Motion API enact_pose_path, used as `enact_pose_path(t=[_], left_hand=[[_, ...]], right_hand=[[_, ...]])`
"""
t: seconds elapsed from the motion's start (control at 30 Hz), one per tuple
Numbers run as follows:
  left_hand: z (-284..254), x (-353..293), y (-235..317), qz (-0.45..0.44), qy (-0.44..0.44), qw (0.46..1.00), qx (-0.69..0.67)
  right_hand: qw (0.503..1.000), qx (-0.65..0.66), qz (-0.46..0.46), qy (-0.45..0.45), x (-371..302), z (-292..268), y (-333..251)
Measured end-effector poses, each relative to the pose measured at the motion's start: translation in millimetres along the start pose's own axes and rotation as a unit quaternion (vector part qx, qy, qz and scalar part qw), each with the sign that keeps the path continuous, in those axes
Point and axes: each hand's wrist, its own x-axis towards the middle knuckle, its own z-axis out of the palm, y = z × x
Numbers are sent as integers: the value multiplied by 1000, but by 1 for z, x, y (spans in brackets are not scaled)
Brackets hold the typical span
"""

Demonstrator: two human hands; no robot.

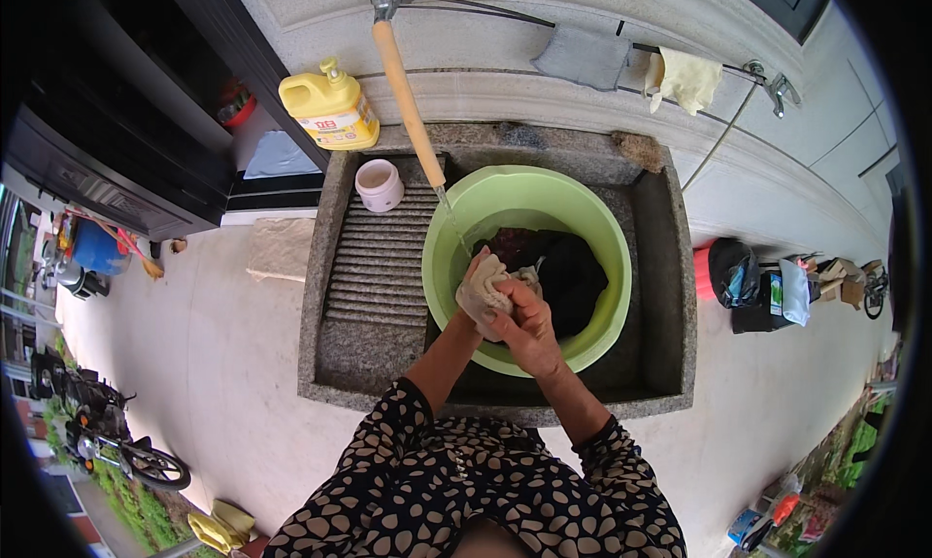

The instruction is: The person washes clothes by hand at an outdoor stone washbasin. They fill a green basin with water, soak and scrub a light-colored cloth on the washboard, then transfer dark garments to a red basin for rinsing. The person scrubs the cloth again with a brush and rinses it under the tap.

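Right hand (529,323): fingers curled, thumb pressing, gripping a bunched pale cloth (490,291). Left hand (475,310): cupped against the cloth's other side; how tightly its fingers close, mostly covered, cannot be told. Cloth: wet-looking, above the near left part of a green basin (622,257). Thin water stream (454,213): falling from a tan hose (408,101) toward the left fingertips. Handling, as judged: turn fresh folds into the stream, rub fabric against fabric, squeeze over the basin (a tight bunch probably rinses poorly inside). Dark clothes (573,276): heaped in the basin, best kept apart from the pale piece. Stone sink (321,257): under the basin, ribbed washboard (383,257) at left. Pink tub (380,187): on the ribs' far end. Yellow jug (330,111): beyond the sink's far left corner.
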Motion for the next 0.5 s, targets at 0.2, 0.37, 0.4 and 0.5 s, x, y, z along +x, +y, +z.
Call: enact_pose_path(t=[0.2, 0.37, 0.4, 0.5], left_hand=[[-27, -5, -47, -102, -14, 970, -220], [46, 5, 2, -281, 227, 929, -81], [61, 3, 18, -266, 243, 923, -135], [84, 11, 21, -267, 215, 939, 22]], right_hand=[[874, -425, -180, 153, -1, 4, 72], [809, -478, -90, 330, 39, -72, 93], [807, -456, -14, 375, 47, -86, 92], [863, -466, -17, 194, 23, -179, 163]])
